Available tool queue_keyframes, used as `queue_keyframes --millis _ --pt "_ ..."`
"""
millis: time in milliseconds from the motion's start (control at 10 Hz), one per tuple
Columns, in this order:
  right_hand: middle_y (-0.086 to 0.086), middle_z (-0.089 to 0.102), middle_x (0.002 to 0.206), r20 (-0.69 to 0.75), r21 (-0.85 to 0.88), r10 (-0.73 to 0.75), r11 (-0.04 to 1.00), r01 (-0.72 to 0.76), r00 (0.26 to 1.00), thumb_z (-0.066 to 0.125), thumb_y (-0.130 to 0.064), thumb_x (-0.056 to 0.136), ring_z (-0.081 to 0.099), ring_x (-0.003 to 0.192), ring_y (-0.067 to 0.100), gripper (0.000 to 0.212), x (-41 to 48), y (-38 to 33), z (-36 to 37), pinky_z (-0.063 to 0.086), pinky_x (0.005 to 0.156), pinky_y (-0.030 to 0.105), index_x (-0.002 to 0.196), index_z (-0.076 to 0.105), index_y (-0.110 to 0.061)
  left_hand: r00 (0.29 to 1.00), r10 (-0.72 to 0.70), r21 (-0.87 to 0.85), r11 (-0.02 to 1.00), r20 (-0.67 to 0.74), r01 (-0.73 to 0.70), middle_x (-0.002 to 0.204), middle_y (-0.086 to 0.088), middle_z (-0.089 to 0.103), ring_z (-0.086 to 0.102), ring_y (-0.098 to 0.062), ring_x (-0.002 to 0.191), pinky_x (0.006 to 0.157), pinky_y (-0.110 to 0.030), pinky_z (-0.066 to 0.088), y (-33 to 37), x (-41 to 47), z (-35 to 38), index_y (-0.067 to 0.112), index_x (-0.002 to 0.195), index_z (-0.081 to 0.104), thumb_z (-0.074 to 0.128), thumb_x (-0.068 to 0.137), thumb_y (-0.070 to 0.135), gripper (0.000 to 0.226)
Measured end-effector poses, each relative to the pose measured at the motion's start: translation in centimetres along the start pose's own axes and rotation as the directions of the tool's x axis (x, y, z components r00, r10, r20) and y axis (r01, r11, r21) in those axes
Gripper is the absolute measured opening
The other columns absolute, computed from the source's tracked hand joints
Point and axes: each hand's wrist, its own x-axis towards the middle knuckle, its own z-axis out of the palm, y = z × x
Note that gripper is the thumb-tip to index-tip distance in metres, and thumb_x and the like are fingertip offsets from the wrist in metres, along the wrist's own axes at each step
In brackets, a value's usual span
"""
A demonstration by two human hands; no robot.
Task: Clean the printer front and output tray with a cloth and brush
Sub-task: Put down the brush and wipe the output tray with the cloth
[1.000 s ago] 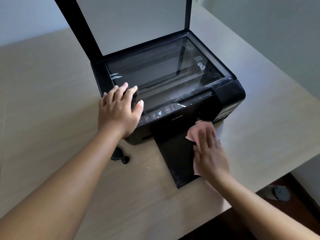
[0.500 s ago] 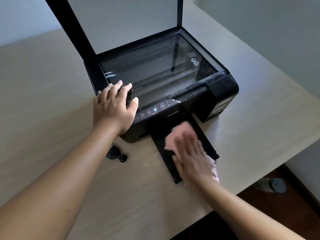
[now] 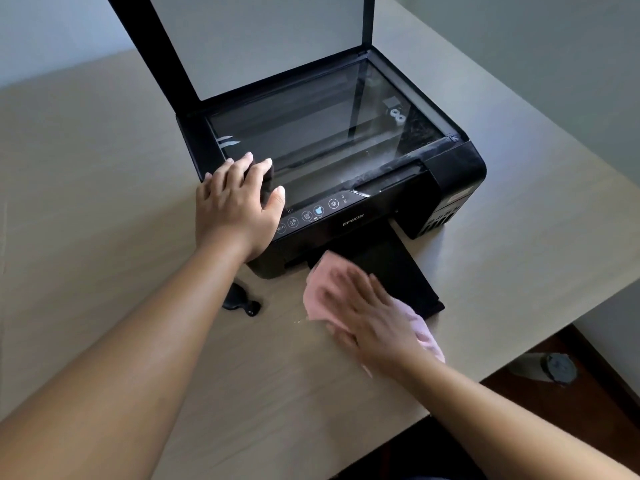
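Right hand, blurred, fingers flat, presses the pink cloth on the output tray at lower centre of frame. Left hand rests with loose fingers on the printer, left of centre. Risk: bearing down on the extended tray could strain its hinge, and sweeping may drop dust onto the table. The tray holds no paper. What I take for the brush lies to its left.
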Motion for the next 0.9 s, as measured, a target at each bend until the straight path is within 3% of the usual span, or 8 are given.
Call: queue_keyframes --millis 100,300,400,500,600,700,800,900 --pt "0.003 0.011 0.161 0.063 -0.076 -0.17 0.982 0.175 0.983 0.031 -0.056 0.099 0.005 0.148 0.026 0.057 -3.3 2.8 -0.5 0.012 0.119 0.046 0.151 0.018 -0.036 1.0 -0.005 -0.006 1.0 -0.005 0.005 0.159 0.004 0.025 0.015 -0.02 0.146 0.119 -0.043 0.009 0.0 0.0 0.0 0.035 0.144 0.035 0.034 0.095 0.052 0.052" --pt "0.013 0.012 0.16 -0.073 0.042 0.487 0.873 -0.485 0.87 0.022 -0.053 0.094 0.009 0.146 0.036 0.064 1.6 3.1 -0.7 0.017 0.116 0.053 0.152 0.011 -0.029 1.0 -0.008 0.003 1.0 -0.003 0.008 0.159 0.005 0.025 0.015 -0.019 0.146 0.119 -0.044 0.01 0.2 -0.1 0.0 0.035 0.144 0.035 0.034 0.095 0.052 0.052" --pt "0.016 0.013 0.159 -0.048 0.043 0.401 0.916 -0.4 0.915 0.027 -0.049 0.093 0.009 0.145 0.04 0.062 4.9 -0.6 -0.4 0.017 0.114 0.058 0.15 0.015 -0.027 1.0 -0.005 0.008 1.0 -0.001 0.005 0.159 0.004 0.025 0.016 -0.02 0.146 0.118 -0.044 0.011 0.1 -0.1 -0.2 0.035 0.144 0.035 0.034 0.095 0.051 0.051" --pt "0.006 0.019 0.159 -0.012 -0.003 -0.076 0.997 0.076 0.997 0.041 -0.043 0.094 0.008 0.147 0.03 0.053 3.3 -1.5 -0.1 0.014 0.117 0.053 0.146 0.032 -0.034 1.0 -0.004 0.007 1.0 0.001 0.004 0.159 0.005 0.025 0.016 -0.02 0.146 0.118 -0.044 0.011 0.0 -0.1 -0.2 0.035 0.144 0.036 0.034 0.095 0.051 0.051" --pt "0.002 0.023 0.158 -0.062 -0.039 -0.155 0.987 0.153 0.986 0.041 -0.051 0.096 0.014 0.147 0.025 0.053 -0.5 1.6 0.2 0.017 0.118 0.047 0.146 0.034 -0.035 1.0 -0.003 0.008 1.0 -0.001 0.003 0.159 0.005 0.025 0.016 -0.02 0.146 0.118 -0.044 0.011 0.0 -0.1 -0.2 0.035 0.144 0.035 0.034 0.095 0.052 0.051" --pt "0.003 0.023 0.158 -0.081 -0.018 0.192 0.981 -0.194 0.978 0.036 -0.057 0.092 0.014 0.147 0.026 0.062 -1.6 4.2 -0.2 0.018 0.117 0.047 0.149 0.019 -0.039 1.0 0.002 0.009 1.0 -0.009 -0.002 0.159 0.004 0.026 0.016 -0.02 0.146 0.119 -0.044 0.011 0.0 -0.1 -0.1 0.035 0.144 0.035 0.034 0.096 0.052 0.051" --pt "0.006 0.017 0.16 -0.125 0.068 0.519 0.855 -0.514 0.846 0.032 -0.054 0.092 0.012 0.147 0.031 0.064 1.8 2.9 -0.5 0.015 0.117 0.05 0.151 0.014 -0.037 1.0 0.003 0.011 1.0 -0.009 -0.003 0.158 0.005 0.026 0.016 -0.02 0.146 0.119 -0.045 0.011 0.0 -0.1 -0.1 0.035 0.144 0.035 0.034 0.096 0.052 0.051" --pt "0.012 0.002 0.161 -0.057 0.094 0.563 0.825 -0.557 0.825 0.022 -0.052 0.095 -0.003 0.147 0.035 0.062 4.8 -0.2 -0.5 0.002 0.118 0.053 0.152 0.007 -0.032 1.0 0.004 0.015 1.0 -0.007 -0.004 0.159 0.005 0.026 0.016 -0.02 0.146 0.119 -0.045 0.012 0.0 -0.1 -0.2 0.035 0.144 0.035 0.034 0.096 0.052 0.051"
